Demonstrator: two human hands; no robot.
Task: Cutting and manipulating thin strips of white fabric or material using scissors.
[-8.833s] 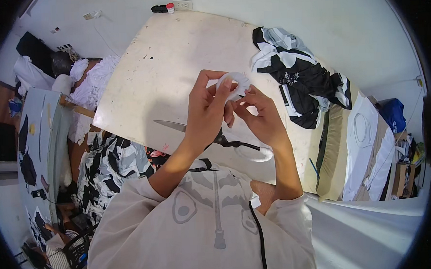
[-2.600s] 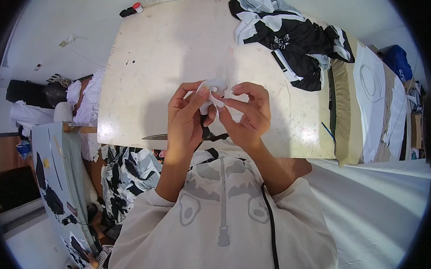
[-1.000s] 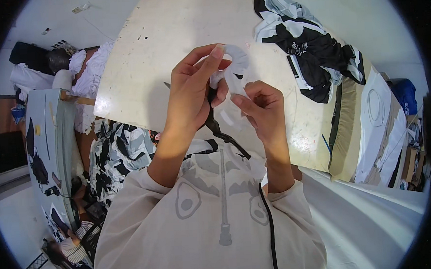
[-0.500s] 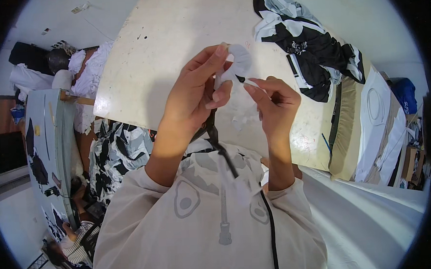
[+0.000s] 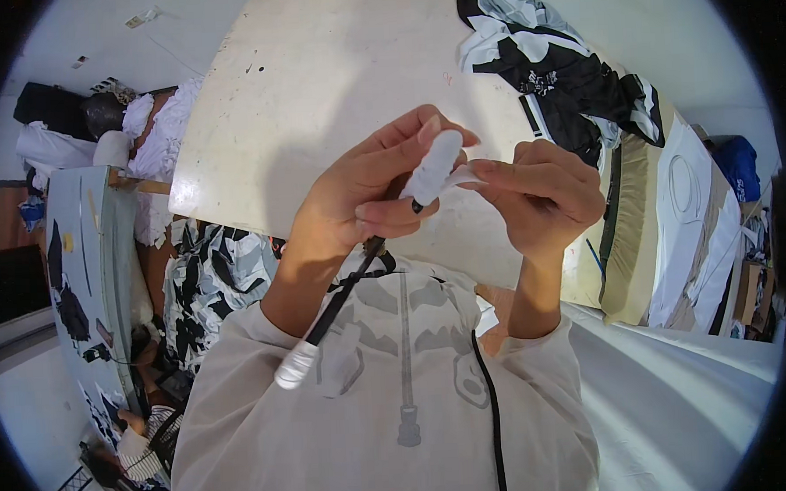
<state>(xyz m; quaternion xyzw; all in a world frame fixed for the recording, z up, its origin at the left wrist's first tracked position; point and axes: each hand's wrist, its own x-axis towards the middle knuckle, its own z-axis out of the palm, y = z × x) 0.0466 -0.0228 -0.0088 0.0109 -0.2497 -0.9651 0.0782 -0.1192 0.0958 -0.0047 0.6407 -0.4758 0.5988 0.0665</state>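
My left hand [image 5: 355, 181] closes around a white-wrapped bundle [image 5: 436, 166] with a small dark tip showing at its lower end. A thin white strip [image 5: 465, 177] runs from the bundle to my right hand [image 5: 544, 195], pinched between thumb and fingers. Below my left hand hangs a black strap [image 5: 336, 301], ending in another white-wrapped tip [image 5: 297, 365] in front of my shirt. Whether strap and upper bundle are one piece is hidden by my fingers. Both hands are above the pale table.
Black, white and grey garments [image 5: 561, 80] lie at the table's far right. A heap of black and white fabric pieces [image 5: 215, 288] sits at the left. Beyond it are a light blue table [image 5: 95, 250] and a seated person [image 5: 147, 449]. White cloth [image 5: 671, 391] spreads at the lower right.
The white bundle has turned more upright and come lower. My right hand has shifted right with the white strip. The strap's wrapped lower tip has swung left.
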